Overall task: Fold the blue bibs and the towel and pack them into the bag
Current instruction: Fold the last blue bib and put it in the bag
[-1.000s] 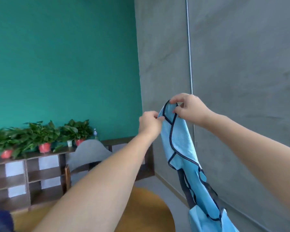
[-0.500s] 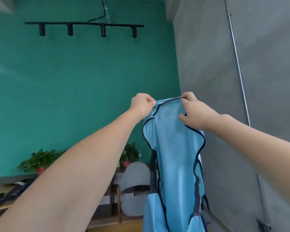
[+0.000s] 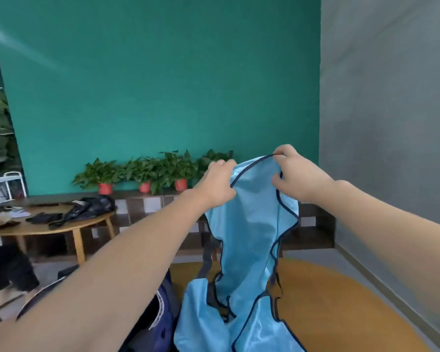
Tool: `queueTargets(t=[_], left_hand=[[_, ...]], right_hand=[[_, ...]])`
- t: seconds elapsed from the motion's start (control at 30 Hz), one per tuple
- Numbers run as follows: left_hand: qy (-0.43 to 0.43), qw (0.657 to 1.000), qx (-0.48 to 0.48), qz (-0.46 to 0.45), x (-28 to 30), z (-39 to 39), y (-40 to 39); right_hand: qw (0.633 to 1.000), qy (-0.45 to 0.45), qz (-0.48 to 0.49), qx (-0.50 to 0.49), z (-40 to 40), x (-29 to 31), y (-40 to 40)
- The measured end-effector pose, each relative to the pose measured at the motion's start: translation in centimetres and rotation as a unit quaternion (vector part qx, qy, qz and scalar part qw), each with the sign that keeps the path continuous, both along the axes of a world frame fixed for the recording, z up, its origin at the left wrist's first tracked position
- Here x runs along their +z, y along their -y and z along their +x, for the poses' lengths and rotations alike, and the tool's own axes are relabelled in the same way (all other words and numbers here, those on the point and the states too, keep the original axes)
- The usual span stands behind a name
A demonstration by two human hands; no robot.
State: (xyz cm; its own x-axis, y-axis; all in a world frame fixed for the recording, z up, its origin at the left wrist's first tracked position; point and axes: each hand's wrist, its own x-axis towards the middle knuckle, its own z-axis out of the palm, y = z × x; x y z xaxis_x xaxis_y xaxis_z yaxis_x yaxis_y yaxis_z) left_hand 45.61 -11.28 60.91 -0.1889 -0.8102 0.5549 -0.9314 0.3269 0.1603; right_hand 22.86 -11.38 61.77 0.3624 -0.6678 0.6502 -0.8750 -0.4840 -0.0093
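Light-blue cloth with dark piping, one blue bib (image 3: 249,240), hangs in the air at about 1 o'clock. The left hand (image 3: 217,188) pinches its top edge at one corner and the right hand (image 3: 296,175) pinches the other corner, so both are grasping it. Its lower part rests on the yellow round table (image 3: 341,295) at 5 o'clock. A dark bag (image 3: 160,316) lies at 7 o'clock. I judge the folding is only beginning; no towel is visible and packing remains.
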Motion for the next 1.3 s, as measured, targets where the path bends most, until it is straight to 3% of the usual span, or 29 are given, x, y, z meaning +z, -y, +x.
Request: queueTargets(t=[0.2,0.33,0.47,0.57,0.7,0.8,0.9,1.07,1.3], left_hand=[[-0.042,0.979,-0.026,0.199,-16.9,4.1,1.8],[-0.038,0.963,-0.021,0.264,-24.9,5.9,0.1],[-0.077,0.956,-0.019,0.281,-29.1,6.7,-1.7],[-0.112,0.965,-0.033,0.235,-31.1,6.0,-3.8],[-0.148,0.981,-0.073,0.103,-34.7,4.4,-7.2],[-0.171,0.981,-0.074,0.048,-38.2,3.6,-9.2],[-0.196,0.976,-0.083,0.044,-39.4,3.3,-9.8],[-0.166,0.983,-0.045,0.069,-39.1,3.0,-10.5],[-0.263,0.955,-0.029,0.137,-39.1,3.7,-11.0]], right_hand=[[0.987,-0.038,0.156,0.002,1.9,-16.7,3.4],[0.964,-0.006,0.262,0.036,1.9,-26.5,2.6],[0.947,0.059,0.307,0.069,1.9,-32.0,0.1],[0.955,0.114,0.261,0.085,2.4,-34.4,-2.7],[0.956,0.182,0.2,0.113,4.2,-37.2,-6.3],[0.954,0.19,0.184,0.141,5.4,-39.5,-7.3],[0.962,0.14,0.161,0.173,5.3,-40.0,-7.6],[0.955,0.087,0.187,0.213,5.4,-40.1,-8.1],[0.955,0.054,0.169,0.239,5.5,-40.3,-8.4]])
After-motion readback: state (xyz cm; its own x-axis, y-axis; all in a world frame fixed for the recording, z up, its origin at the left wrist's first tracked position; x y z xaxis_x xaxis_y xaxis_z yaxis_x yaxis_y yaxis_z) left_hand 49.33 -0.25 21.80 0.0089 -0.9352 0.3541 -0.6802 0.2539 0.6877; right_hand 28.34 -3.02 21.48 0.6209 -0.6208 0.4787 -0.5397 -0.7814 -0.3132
